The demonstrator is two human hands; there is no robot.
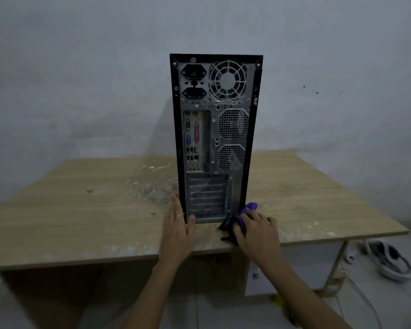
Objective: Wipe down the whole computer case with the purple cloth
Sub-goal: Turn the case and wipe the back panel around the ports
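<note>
A black computer case (215,138) stands upright on the wooden table (81,210), its dusty metal rear panel with ports and fan grilles facing me. My left hand (177,231) lies flat against the case's lower left side, fingers straight, thumb on the rear panel's bottom edge. My right hand (254,231) holds the bunched purple cloth (243,216) at the case's lower right corner, close to the table top. Part of the cloth is hidden under my fingers.
Dust and white paint flecks lie on the table left of the case (152,188). The table's front edge runs just below my hands. On the floor at the right lie a white object and cables (389,260). A grey wall stands behind.
</note>
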